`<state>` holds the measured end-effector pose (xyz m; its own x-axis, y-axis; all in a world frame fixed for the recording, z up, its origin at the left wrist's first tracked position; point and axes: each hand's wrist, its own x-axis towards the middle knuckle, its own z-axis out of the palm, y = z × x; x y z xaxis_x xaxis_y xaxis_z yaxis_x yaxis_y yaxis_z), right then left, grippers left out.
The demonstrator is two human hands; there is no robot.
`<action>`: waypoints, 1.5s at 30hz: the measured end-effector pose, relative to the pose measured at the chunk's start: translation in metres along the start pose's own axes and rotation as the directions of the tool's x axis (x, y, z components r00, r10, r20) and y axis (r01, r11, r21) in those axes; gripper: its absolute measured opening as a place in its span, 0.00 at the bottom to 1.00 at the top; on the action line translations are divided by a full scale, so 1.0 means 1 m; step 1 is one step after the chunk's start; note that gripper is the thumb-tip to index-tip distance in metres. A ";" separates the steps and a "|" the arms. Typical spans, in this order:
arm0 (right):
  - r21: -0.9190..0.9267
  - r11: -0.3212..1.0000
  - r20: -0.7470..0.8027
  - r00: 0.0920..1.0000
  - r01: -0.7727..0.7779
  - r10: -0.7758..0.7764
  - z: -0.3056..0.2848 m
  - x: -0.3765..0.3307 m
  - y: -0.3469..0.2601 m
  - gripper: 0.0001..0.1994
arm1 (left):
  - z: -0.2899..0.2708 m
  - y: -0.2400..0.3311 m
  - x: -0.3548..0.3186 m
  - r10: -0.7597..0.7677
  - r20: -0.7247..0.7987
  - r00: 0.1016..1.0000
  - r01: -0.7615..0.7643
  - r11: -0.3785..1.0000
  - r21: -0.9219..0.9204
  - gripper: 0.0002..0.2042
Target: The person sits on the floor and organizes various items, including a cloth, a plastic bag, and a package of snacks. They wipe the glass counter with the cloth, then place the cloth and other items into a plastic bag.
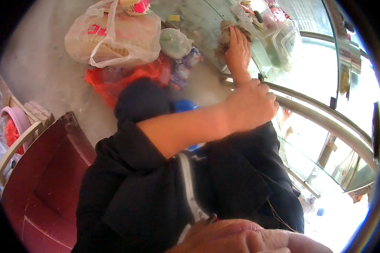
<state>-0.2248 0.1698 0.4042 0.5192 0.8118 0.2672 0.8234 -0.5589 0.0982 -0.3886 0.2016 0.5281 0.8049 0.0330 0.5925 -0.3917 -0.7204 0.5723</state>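
My right hand (238, 52) reaches forward over a glass surface, its fingers laid long and close together over a bunched brown cloth (224, 40). The cloth shows around the fingers and beside the palm. Across my body comes my left forearm, its sleeve pushed up. My left hand (254, 103) is closed round my right forearm, just above the black sleeve (264, 137); its fingertips are hidden on the far side.
Clear plastic containers (278, 46) with small items stand right of the cloth. A curved metal rail (321, 120) edges the glass case. Ahead left sit a white plastic bag (133, 40), a red bag (105, 86) and a small greenish bag (175, 44). A dark red chair (50, 181) is at left.
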 end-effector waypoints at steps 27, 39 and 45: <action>0.103 0.994 0.061 0.998 0.025 -0.032 0.016 0.103 -0.041 0.25 | -0.016 0.000 -0.002 0.019 -0.159 0.987 -0.015 0.999 0.031 0.03; 0.177 0.981 0.287 0.957 -0.085 0.031 -0.019 0.013 -0.024 0.27 | -0.029 -0.006 -0.014 0.013 -0.099 0.995 -0.009 0.999 0.040 0.04; 0.360 -0.101 0.893 0.312 -0.927 0.324 0.084 -0.077 0.057 0.21 | -0.038 0.008 -0.018 0.100 -0.080 0.992 -0.100 0.995 0.004 0.05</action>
<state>-0.1987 0.0895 0.3086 0.6332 0.2232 -0.7411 -0.4818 -0.6357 -0.6031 -0.4228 0.2221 0.5438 0.7230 0.0161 0.6906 -0.4690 -0.7226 0.5079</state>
